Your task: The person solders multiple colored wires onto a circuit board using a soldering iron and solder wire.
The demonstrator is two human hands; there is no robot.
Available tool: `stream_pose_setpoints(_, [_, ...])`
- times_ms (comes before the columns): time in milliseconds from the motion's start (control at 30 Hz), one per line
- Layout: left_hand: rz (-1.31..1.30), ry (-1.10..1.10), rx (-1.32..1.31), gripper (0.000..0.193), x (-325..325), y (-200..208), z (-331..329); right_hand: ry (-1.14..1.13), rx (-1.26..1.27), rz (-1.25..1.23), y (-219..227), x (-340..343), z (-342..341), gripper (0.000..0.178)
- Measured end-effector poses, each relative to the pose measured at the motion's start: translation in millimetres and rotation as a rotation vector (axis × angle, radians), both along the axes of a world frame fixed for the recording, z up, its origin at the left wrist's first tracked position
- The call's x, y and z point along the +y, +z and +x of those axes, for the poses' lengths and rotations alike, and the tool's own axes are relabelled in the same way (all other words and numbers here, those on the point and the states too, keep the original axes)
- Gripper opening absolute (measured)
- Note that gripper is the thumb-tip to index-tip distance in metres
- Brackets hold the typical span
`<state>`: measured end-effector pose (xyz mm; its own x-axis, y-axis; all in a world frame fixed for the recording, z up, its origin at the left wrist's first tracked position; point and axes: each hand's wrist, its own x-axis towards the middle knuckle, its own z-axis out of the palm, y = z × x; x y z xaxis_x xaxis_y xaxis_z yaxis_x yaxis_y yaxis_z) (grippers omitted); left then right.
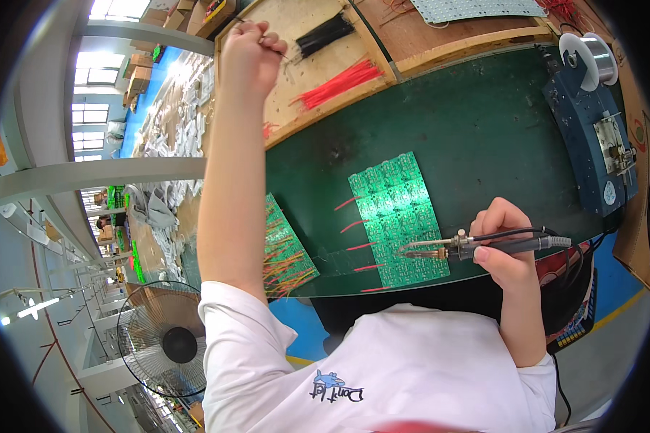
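Observation:
My right hand [504, 242] is wrapped round a soldering iron [469, 249] with a thin feed tube along its top. The iron's tip points left, over a green circuit board panel [399, 209] on the dark green mat. Several short red wires stick out from the panel's left edge. My left hand [255, 54] is reached far out over a wooden tray [296, 133], its fingers curled closed; what they hold, if anything, is too small to make out. Beside it in the tray lie a bundle of black wires [325, 36] and a bundle of red wires [341, 81].
A second circuit board panel [285, 249] with many red and yellow wires lies partly behind my left forearm. At the right stands a blue solder feeder [588, 137] with a solder wire spool [589, 61]. A fan [162, 339] stands at the lower left, beyond the table edge.

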<state>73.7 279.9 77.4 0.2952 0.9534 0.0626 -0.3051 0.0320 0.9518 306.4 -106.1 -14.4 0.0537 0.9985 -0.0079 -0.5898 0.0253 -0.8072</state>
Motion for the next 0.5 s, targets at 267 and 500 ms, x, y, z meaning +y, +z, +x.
stream_pose_setpoints(267, [0.288,-0.029,0.112,0.006,-187,-21,-32,-0.046,0.002,0.004,-8,1,-1,0.028])
stream_pose_setpoints(500, [0.205,-0.011,0.155,0.025,-229,-71,-54,-0.054,-0.054,0.034,-7,0,-4,0.027])
